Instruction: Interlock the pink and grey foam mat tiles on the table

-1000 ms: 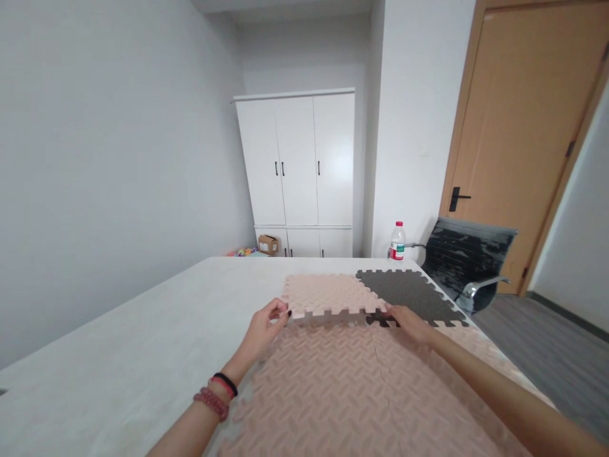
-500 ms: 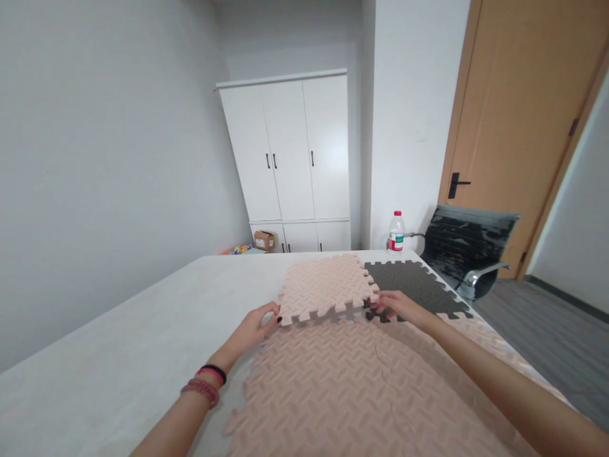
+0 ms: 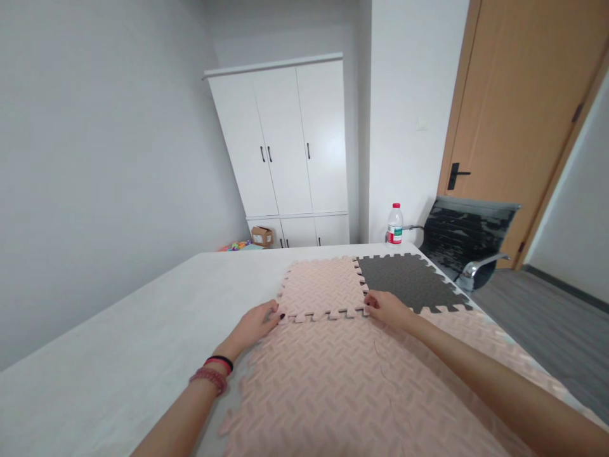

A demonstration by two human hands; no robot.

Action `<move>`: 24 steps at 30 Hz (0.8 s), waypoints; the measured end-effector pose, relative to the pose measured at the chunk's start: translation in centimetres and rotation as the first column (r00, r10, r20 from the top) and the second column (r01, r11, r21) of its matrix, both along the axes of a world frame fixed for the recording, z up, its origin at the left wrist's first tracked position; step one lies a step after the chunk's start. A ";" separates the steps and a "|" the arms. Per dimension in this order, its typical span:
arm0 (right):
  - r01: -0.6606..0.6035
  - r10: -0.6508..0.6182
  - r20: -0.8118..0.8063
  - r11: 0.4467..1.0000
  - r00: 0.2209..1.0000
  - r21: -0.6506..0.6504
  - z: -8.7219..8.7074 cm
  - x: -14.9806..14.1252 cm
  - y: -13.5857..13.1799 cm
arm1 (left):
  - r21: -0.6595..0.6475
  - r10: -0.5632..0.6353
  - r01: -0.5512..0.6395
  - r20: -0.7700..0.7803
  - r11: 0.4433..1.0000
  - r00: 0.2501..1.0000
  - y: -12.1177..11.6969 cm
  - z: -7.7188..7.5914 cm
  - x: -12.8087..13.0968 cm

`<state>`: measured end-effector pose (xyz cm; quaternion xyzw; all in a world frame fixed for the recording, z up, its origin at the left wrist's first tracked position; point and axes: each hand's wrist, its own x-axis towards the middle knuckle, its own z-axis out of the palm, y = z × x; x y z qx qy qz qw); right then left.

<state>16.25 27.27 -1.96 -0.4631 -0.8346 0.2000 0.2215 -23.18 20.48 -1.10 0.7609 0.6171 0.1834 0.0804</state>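
Around the left hand (image 3: 259, 322) and right hand (image 3: 387, 309), the tabletop (image 3: 143, 317) carries a pink mat (image 3: 323, 381) on their near side, cut off below, and just beyond, a pink tile (image 3: 321, 285) whose gapped edge might buckle under uneven pressure, the hands apart at its near corners, pinching or merely touching, I cannot tell.

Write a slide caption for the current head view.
Left hand and right hand at the near corners of a square pink foam tile, beside a dark grey foam tile.

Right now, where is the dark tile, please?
In the head view, the dark tile lies right of centre, beside the far pink tile, near the bottle.
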 end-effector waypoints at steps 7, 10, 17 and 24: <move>-0.009 0.009 0.027 0.999 1.000 0.030 -0.1 -0.3 -0.9 | 0.042 0.000 0.003 -0.068 0.999 0.998 0.4 -0.3 -0.4; -0.011 0.009 0.040 0.999 0.999 0.042 -0.2 -0.3 -1.2 | 0.051 -0.009 0.014 -0.093 0.999 0.996 0.6 -0.5 -0.4; -0.007 0.000 0.124 0.999 0.992 0.054 -0.4 -0.6 -0.8 | 0.049 0.002 0.005 -0.158 0.999 0.987 1.3 -1.2 -0.9; -0.025 0.007 0.200 0.996 0.980 0.087 1.1 -0.7 1.1 | 0.039 0.043 -0.035 -0.237 0.999 0.971 1.7 -1.7 -0.8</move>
